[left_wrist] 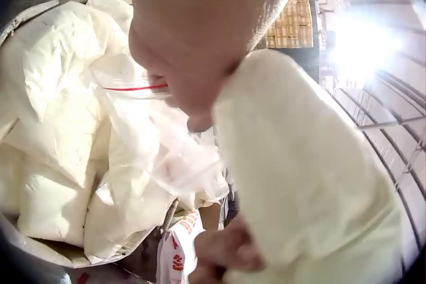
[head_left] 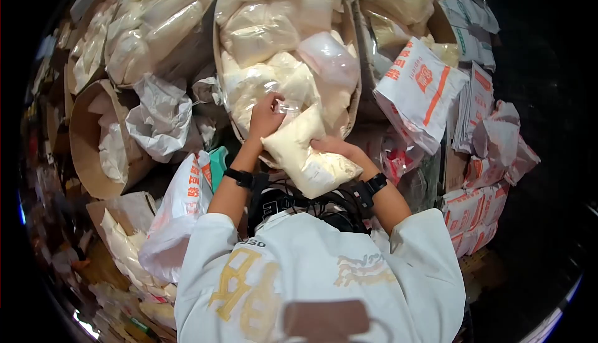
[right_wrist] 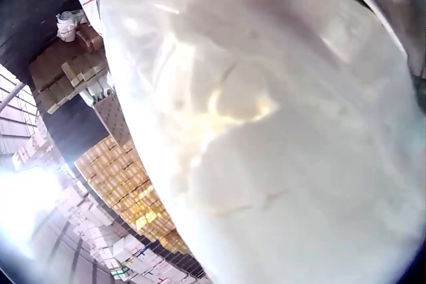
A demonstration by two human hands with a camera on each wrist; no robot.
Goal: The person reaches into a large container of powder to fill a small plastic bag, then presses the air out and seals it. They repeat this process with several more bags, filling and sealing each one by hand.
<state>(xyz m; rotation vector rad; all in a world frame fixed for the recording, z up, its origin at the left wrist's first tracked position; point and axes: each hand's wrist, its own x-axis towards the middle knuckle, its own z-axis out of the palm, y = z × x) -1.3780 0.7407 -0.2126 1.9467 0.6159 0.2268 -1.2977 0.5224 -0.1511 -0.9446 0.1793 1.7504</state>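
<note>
In the head view, my left hand (head_left: pixel 268 115) pinches a clear plastic zip-lock bag (head_left: pixel 285 107) over the middle carton. A red zip line crosses that clear bag (left_wrist: pixel 136 88) in the left wrist view, right by the fingers of the left hand (left_wrist: pixel 190 51). My right hand (head_left: pixel 336 148) grips a plump bag of pale yellow powder (head_left: pixel 302 153) in front of my chest, its thumb pressed into the near side. This powder bag (right_wrist: pixel 286 144) fills most of the right wrist view and hides the right hand's fingers there.
The middle carton (head_left: pixel 218 50) is heaped with similar powder bags. More filled cartons stand at the left (head_left: pixel 78 131) and right (head_left: pixel 442 22). White sacks with red print (head_left: pixel 420 90) lie on the right, and a white plastic bag (head_left: pixel 168 243) stands near my left arm.
</note>
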